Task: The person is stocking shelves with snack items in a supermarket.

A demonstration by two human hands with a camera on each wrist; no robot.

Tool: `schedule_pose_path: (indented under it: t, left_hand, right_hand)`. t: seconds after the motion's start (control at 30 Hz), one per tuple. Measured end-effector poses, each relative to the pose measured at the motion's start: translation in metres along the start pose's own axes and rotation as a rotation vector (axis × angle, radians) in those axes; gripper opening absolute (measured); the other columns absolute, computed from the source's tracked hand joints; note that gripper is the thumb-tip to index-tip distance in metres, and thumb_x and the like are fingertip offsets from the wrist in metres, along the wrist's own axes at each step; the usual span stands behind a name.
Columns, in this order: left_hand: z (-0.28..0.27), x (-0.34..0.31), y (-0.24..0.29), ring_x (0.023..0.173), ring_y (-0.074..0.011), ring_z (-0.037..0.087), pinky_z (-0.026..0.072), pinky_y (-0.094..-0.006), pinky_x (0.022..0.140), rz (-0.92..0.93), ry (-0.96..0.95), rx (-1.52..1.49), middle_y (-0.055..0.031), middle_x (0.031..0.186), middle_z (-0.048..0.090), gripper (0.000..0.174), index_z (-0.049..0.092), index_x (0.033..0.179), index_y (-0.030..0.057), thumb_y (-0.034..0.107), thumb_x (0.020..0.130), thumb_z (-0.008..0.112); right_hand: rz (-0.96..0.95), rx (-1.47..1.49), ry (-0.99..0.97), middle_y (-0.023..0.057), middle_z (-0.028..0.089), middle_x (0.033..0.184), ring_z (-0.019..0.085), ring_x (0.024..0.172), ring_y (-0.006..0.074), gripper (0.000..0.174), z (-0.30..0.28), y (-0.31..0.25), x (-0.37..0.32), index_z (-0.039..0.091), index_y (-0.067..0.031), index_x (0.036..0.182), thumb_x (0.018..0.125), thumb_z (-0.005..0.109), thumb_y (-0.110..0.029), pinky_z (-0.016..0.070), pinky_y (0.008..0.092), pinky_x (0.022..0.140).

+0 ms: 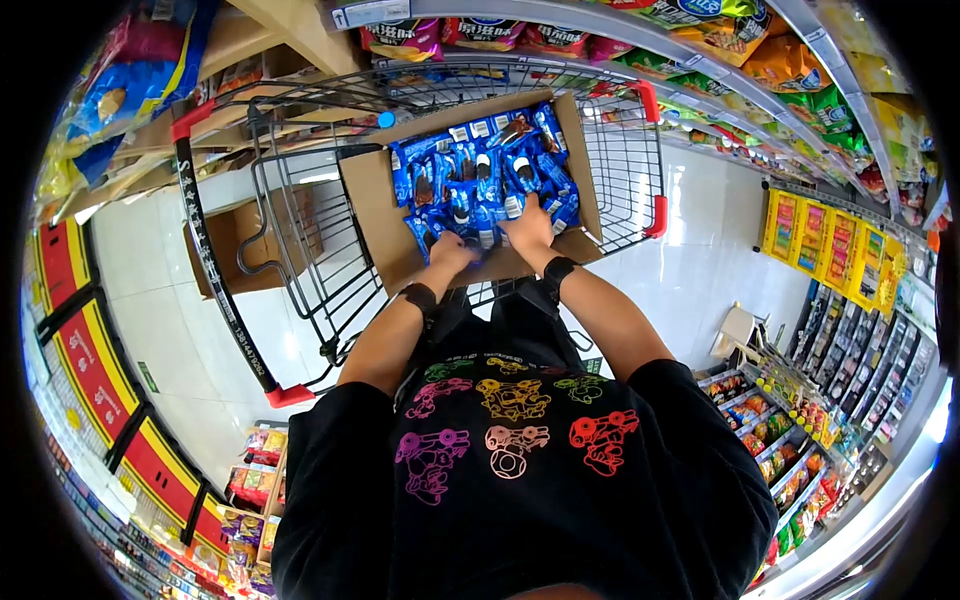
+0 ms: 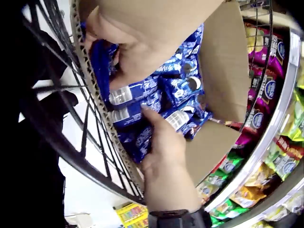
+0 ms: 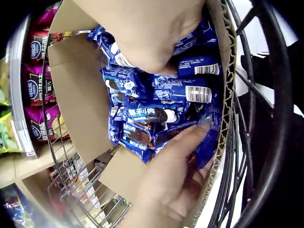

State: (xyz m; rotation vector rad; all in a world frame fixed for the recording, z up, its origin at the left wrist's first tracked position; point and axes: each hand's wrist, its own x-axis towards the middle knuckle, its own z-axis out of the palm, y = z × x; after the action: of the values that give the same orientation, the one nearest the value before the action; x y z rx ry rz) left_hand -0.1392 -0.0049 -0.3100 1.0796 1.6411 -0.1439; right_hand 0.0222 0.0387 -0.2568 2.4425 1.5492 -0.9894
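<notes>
Blue snack packets [image 1: 462,170] [image 2: 178,90] [image 3: 142,111] fill an open cardboard box [image 1: 375,215] [image 2: 221,61] [image 3: 78,95]. Along its near side, my left hand [image 1: 450,252] [image 2: 137,42] [image 3: 166,175] pinches a blue packet [image 3: 209,142], thumb on top and fingers beside the box wall. A short way to the right, my right hand [image 1: 527,225] [image 2: 166,156] [image 3: 147,33] reaches down among the packets, its thumb touching them. Its other fingers are partly hidden, so whether they grip a packet is unclear.
The box rests in a wire shopping cart [image 1: 630,150] with red corners. Shelves of bagged snacks [image 1: 790,65] run along the far side and right. Another cardboard box [image 1: 235,235] lies beyond the cart's left part. Yellow-edged red panels [image 1: 95,375] stand at left.
</notes>
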Motion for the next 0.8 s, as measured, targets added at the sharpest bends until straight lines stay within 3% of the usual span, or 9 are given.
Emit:
schedule_pose_path:
  t: [0.13,0.33,0.37,0.47,0.5,0.6,0.63,0.73,0.8]
  left_hand:
    - [-0.013,-0.010,-0.016,0.101,-0.0274,0.053,0.0418,-0.0319,0.085,0.038,0.014,-0.150,-0.0179,0.108,0.055,0.079,0.047,0.114,0.0018,0.030,0.048,0.078]
    - [-0.037,-0.043,-0.023,0.102,-0.0264,0.051,0.0436,-0.0348,0.083,0.238,-0.172,-0.624,-0.0190,0.115,0.049,0.083,0.031,0.129,0.0055,-0.001,0.057,0.070]
    - [-0.043,-0.049,-0.022,0.102,-0.0260,0.051,0.0438,-0.0349,0.083,0.278,-0.202,-0.678,-0.0188,0.115,0.049,0.082,0.030,0.129,0.0064,-0.003,0.057,0.069]
    - [-0.051,-0.051,-0.022,0.104,-0.0246,0.049,0.0436,-0.0348,0.084,0.345,-0.257,-0.840,-0.0177,0.117,0.048,0.080,0.030,0.130,0.0089,-0.009,0.060,0.065]
    - [-0.053,-0.054,-0.020,0.104,-0.0244,0.049,0.0429,-0.0348,0.086,0.348,-0.278,-0.925,-0.0173,0.118,0.047,0.078,0.030,0.130,0.0086,-0.010,0.061,0.063]
    - [-0.058,-0.062,-0.011,0.105,-0.0240,0.049,0.0405,-0.0351,0.090,0.308,-0.407,-1.346,-0.0159,0.119,0.046,0.073,0.029,0.131,0.0074,-0.011,0.066,0.058]
    - [-0.060,-0.066,-0.005,0.105,-0.0239,0.049,0.0396,-0.0352,0.091,0.281,-0.465,-1.510,-0.0154,0.120,0.046,0.071,0.029,0.131,0.0069,-0.011,0.068,0.056]
    - [-0.066,-0.083,0.019,0.107,-0.0239,0.048,0.0374,-0.0353,0.094,0.426,-0.606,-1.544,-0.0136,0.121,0.045,0.067,0.028,0.132,0.0058,-0.010,0.071,0.051]
    - [-0.070,-0.091,0.040,0.109,-0.0221,0.047,0.0372,-0.0362,0.094,0.500,-0.644,-1.356,-0.0111,0.120,0.045,0.073,0.026,0.131,0.0063,-0.013,0.067,0.055]
  right_hand:
    - [0.040,0.089,0.058,0.0216,0.059,0.094,0.057,0.088,0.0368,0.068,0.000,0.003,0.003,0.043,-0.0019,0.106,0.054,0.077,-0.029,0.0464,0.0396,0.078]
    - [-0.049,0.207,0.140,0.0195,0.060,0.092,0.058,0.086,0.0358,0.067,-0.024,0.017,-0.009,0.046,-0.0014,0.104,0.052,0.076,-0.032,0.0457,0.0397,0.077]
    - [-0.088,0.230,0.179,0.0160,0.061,0.092,0.059,0.086,0.0301,0.062,-0.028,0.019,-0.013,0.048,-0.0014,0.104,0.055,0.077,-0.028,0.0460,0.0369,0.077]
    - [-0.241,0.580,0.117,0.0108,0.061,0.094,0.059,0.087,0.0227,0.055,-0.021,0.043,0.001,0.049,-0.0007,0.105,0.060,0.075,-0.018,0.0460,0.0332,0.077]
    - [-0.287,0.791,0.091,0.0103,0.062,0.089,0.060,0.082,0.0206,0.044,-0.025,0.038,-0.001,0.054,-0.0020,0.096,0.059,0.075,-0.014,0.0474,0.0319,0.075]
    - [-0.193,1.368,-0.401,0.0084,0.061,0.091,0.059,0.083,0.0192,0.035,-0.052,0.027,-0.016,0.054,-0.0006,0.099,0.067,0.068,-0.003,0.0479,0.0326,0.075]
    - [-0.133,1.406,-0.530,0.0085,0.059,0.099,0.059,0.088,0.0200,0.038,-0.067,0.021,-0.025,0.049,-0.0013,0.109,0.073,0.058,0.006,0.0479,0.0351,0.080]
    - [-0.065,1.537,-0.791,0.0108,0.059,0.100,0.061,0.088,0.0223,0.035,-0.079,0.013,-0.037,0.048,0.0003,0.110,0.076,0.056,0.002,0.0504,0.0372,0.079]
    - [-0.071,1.553,-0.859,0.0117,0.060,0.098,0.060,0.089,0.0226,0.032,-0.081,0.009,-0.041,0.050,0.0019,0.108,0.076,0.057,-0.002,0.0500,0.0368,0.080]
